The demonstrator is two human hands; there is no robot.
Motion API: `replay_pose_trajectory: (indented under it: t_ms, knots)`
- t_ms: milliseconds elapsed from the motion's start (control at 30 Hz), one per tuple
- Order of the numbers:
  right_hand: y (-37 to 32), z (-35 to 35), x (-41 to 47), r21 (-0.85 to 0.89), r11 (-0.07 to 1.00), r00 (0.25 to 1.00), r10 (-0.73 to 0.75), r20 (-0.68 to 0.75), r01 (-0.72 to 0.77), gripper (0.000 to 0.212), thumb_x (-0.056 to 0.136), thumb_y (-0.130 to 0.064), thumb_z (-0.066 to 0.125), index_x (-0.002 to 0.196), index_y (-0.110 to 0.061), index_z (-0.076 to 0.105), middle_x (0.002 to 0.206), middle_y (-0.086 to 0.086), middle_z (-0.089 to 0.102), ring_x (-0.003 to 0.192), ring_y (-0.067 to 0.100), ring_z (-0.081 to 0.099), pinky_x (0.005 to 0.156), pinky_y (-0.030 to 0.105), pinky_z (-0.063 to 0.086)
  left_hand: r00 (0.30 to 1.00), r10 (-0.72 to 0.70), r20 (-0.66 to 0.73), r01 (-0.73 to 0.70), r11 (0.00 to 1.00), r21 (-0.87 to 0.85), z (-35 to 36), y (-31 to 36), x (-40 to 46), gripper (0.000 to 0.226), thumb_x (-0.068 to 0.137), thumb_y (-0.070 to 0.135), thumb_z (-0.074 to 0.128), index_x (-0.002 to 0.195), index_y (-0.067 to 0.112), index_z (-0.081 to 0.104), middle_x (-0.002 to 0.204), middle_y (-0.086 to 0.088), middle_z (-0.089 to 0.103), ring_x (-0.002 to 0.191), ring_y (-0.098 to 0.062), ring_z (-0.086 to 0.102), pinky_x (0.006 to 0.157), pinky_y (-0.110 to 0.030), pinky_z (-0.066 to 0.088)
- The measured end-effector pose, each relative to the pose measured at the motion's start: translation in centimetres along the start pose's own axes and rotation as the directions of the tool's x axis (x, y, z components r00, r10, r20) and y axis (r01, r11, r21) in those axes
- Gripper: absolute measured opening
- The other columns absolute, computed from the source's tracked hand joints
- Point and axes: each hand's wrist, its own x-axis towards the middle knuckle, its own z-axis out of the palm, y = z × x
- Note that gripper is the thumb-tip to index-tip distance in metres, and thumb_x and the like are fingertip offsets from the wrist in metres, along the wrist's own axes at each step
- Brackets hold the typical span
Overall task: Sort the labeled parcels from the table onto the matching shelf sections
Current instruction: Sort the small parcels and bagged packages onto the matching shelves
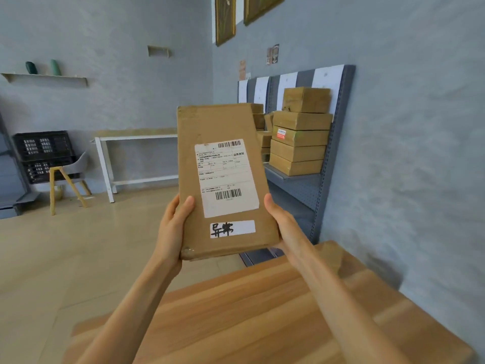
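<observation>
Chair (68, 177), black crates (43, 153), perhaps vases (43, 67)

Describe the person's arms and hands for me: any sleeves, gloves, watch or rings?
Both forearms are bare up to the bottom edge of the picture, with no sleeve showing. The left hand and right hand are bare, without gloves. No watch, bracelet or wristband shows on either wrist, and no ring on the fingers that can be seen. The nails that show are short and unpainted.

Between the hands, the parcel (223, 177) was matt brown cardboard with white paper labels; below them, the table (262, 311) was smooth wood.
</observation>
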Motion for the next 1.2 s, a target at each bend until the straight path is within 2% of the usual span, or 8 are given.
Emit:
replay_pose_trajectory:
  t_ms: [167, 300, 400, 467, 700, 800, 1000, 1200]
  knots:
    - [-2.1, -5.9, -4.9, -0.066, 0.998, 0.973, -0.031, -0.23, 0.016, 0.059, 0.08, -0.066, 0.058, 0.123, -0.025, 0.061, 0.107, -0.006, 0.072, 0.102, 0.015, 0.067, 0.096, 0.04, 0.052, 0.985, -0.022, 0.17, 0.022, 1.0, 0.0, 7.0, -0.9, -1.0, 0.038, 0.092, 0.038, 0.056, 0.126, 0.022, 0.057, 0.109, -0.002, 0.072, 0.087, -0.018, 0.07, 0.069, -0.031, 0.055]
    - [-2.4, -11.2, -10.4, -0.101, 0.995, 0.904, -0.051, -0.425, 0.009, 0.074, 0.065, -0.077, 0.061, 0.119, -0.027, 0.064, 0.111, -0.009, 0.071, 0.109, 0.013, 0.064, 0.102, 0.039, 0.046, 0.95, -0.06, 0.306, 0.067, 0.998, -0.013, 13.5, -2.0, -4.1, 0.035, 0.092, 0.038, 0.056, 0.124, 0.026, 0.059, 0.107, 0.001, 0.073, 0.085, -0.017, 0.071, 0.064, -0.029, 0.056]
    - [-2.5, -15.9, -16.1, -0.118, 0.993, 0.857, -0.062, -0.512, 0.002, 0.049, 0.08, -0.065, 0.06, 0.11, -0.027, 0.066, 0.103, -0.009, 0.073, 0.1, 0.012, 0.068, 0.097, 0.037, 0.05, 0.917, -0.107, 0.384, 0.125, 0.992, -0.023, 18.7, -3.1, -8.3, 0.03, 0.092, 0.037, 0.057, 0.12, 0.026, 0.06, 0.101, 0.002, 0.074, 0.077, -0.015, 0.072, 0.057, -0.027, 0.056]
    - [-2.8, -19.0, -20.3, -0.114, 0.993, 0.819, -0.059, -0.57, -0.008, 0.039, 0.083, -0.06, 0.061, 0.105, -0.029, 0.067, 0.098, -0.009, 0.074, 0.095, 0.013, 0.07, 0.094, 0.038, 0.053, 0.885, -0.133, 0.446, 0.157, 0.987, -0.018, 22.1, -3.7, -11.6, 0.033, 0.091, 0.039, 0.057, 0.122, 0.026, 0.059, 0.105, 0.0, 0.073, 0.082, -0.017, 0.071, 0.063, -0.031, 0.056]
    - [-4.8, -27.0, -35.1, -0.128, 0.992, 0.663, -0.097, -0.742, 0.002, 0.041, 0.085, -0.053, 0.063, 0.112, -0.022, 0.067, 0.1, -0.006, 0.074, 0.093, 0.013, 0.069, 0.088, 0.035, 0.055, 0.782, -0.163, 0.602, 0.218, 0.976, -0.019, 32.6, -3.8, -23.2, 0.033, 0.091, 0.039, 0.058, 0.12, 0.023, 0.06, 0.105, 0.0, 0.073, 0.083, -0.016, 0.071, 0.061, -0.025, 0.055]
    - [-6.0, -29.6, -41.2, -0.14, 0.99, 0.593, -0.117, -0.797, 0.007, 0.042, 0.086, -0.051, 0.063, 0.112, -0.019, 0.068, 0.101, -0.004, 0.073, 0.095, 0.013, 0.069, 0.088, 0.03, 0.054, 0.716, -0.161, 0.679, 0.251, 0.967, -0.034, 36.8, -3.5, -27.9, 0.036, 0.09, 0.041, 0.058, 0.12, 0.022, 0.061, 0.106, -0.002, 0.073, 0.088, -0.019, 0.071, 0.069, -0.03, 0.055]
    - [-8.0, -34.1, -53.3, -0.161, 0.987, 0.413, -0.154, -0.898, 0.018, 0.045, 0.083, -0.052, 0.066, 0.112, -0.019, 0.068, 0.105, -0.003, 0.073, 0.1, 0.016, 0.068, 0.097, 0.038, 0.051, 0.545, -0.163, 0.822, 0.334, 0.942, -0.035, 45.1, -3.3, -37.2, 0.045, 0.084, 0.044, 0.063, 0.122, 0.022, 0.06, 0.112, -0.003, 0.071, 0.097, -0.022, 0.07, 0.08, -0.039, 0.055]
    - [-8.8, -36.9, -63.7, -0.161, 0.987, 0.25, -0.159, -0.955, 0.014, 0.042, 0.086, -0.053, 0.062, 0.112, -0.021, 0.067, 0.107, -0.002, 0.073, 0.1, 0.016, 0.068, 0.095, 0.036, 0.052, 0.366, -0.165, 0.916, 0.377, 0.926, 0.016, 51.8, -2.9, -45.9, 0.04, 0.088, 0.041, 0.06, 0.124, 0.021, 0.059, 0.108, 0.0, 0.073, 0.095, -0.02, 0.071, 0.068, -0.027, 0.057]
